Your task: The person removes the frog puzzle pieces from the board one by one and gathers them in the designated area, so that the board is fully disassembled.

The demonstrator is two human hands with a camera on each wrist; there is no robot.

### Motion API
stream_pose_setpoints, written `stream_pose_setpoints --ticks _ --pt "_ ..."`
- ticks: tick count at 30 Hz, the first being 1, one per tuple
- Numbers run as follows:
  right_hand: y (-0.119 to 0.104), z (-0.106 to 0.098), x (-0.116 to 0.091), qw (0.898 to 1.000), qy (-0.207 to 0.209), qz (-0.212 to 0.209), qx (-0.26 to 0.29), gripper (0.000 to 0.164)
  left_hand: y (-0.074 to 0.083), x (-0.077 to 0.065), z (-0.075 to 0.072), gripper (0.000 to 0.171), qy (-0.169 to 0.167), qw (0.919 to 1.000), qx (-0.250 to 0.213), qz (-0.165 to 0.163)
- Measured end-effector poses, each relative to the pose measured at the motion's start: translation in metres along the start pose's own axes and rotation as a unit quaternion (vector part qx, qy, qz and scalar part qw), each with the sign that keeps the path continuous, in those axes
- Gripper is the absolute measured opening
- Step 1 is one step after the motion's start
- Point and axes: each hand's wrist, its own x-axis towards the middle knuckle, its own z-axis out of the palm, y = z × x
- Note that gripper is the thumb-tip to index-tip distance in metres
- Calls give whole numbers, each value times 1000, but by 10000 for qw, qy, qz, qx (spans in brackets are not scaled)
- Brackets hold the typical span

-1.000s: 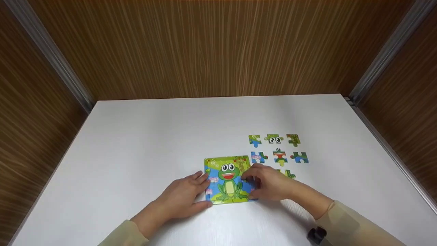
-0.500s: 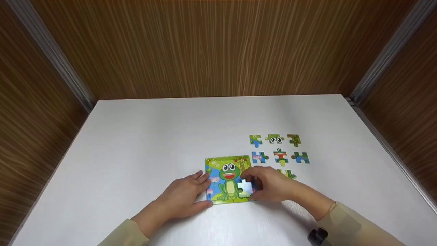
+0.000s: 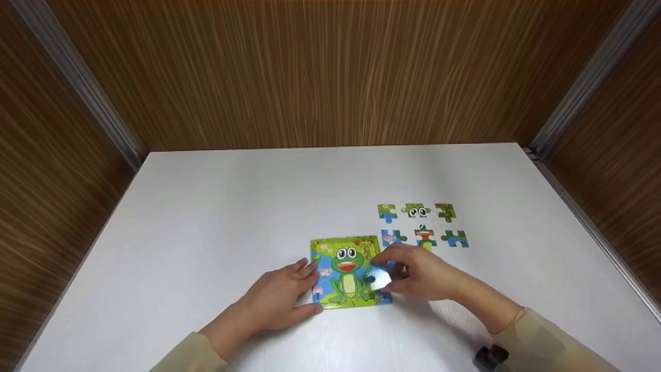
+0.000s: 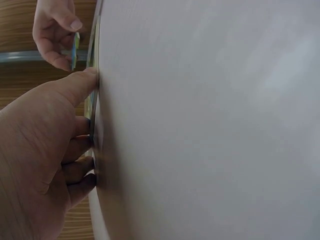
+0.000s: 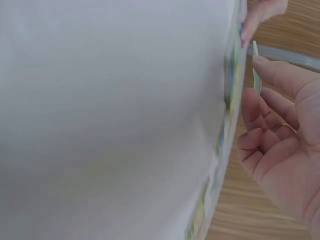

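A square puzzle board (image 3: pixel 349 285) with a smiling green frog lies flat on the white table. My left hand (image 3: pixel 271 299) rests at its left edge, fingertips and thumb touching the rim. Between thumb and fingers, my right hand (image 3: pixel 431 274) pinches a puzzle piece (image 3: pixel 380 279), held tilted over the board's right side, its face shining with glare. In the left wrist view this piece (image 4: pixel 75 50) appears edge-on, apart from the board. The right wrist view also shows the thin piece (image 5: pixel 256 75) raised above the table surface.
Several loose puzzle pieces (image 3: pixel 424 235) lie in rows just beyond the right hand. The white tabletop (image 3: pixel 232 206) is bounded by a wood-grain back panel (image 3: pixel 330 77) and side panels with metal corner strips. A black device (image 3: pixel 490 356) sits at the right sleeve.
My right hand has tilted the piece up and moved it slightly right and away from the board's picture. It now hides the lower loose piece. The left hand has stayed in place.
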Motion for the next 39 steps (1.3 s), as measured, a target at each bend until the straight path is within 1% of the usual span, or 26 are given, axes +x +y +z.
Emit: stream_pose_setpoints --ticks 4,7,13,18,24,29,34,39 --pt "11 -17 -13 9997 240 54 83 43 0 0 0 68 -12 10000 4 -8" --pt "20 -31 -25 9989 421 213 77 44 -1 0 0 69 -50 10000 17 -21" --pt "40 -53 -53 9949 733 690 82 47 -1 -1 -1 69 -96 9999 -29 -59" --pt "55 -66 -72 9915 799 1027 81 48 -1 -2 -1 70 -112 9999 -23 -92" --pt "68 -74 -92 9870 911 1320 50 46 -2 -2 -1 70 -105 9999 -92 -100" --pt "76 -75 -104 9824 932 1618 -37 45 -2 -3 0 71 -171 9995 -144 -210" --pt "81 -73 -108 9795 847 1830 -33 47 -2 -3 -1 71 -232 9994 -118 -240" --pt "83 -70 -106 9779 800 1934 -49 48 -3 -3 -1 72 -246 9993 -90 -266"
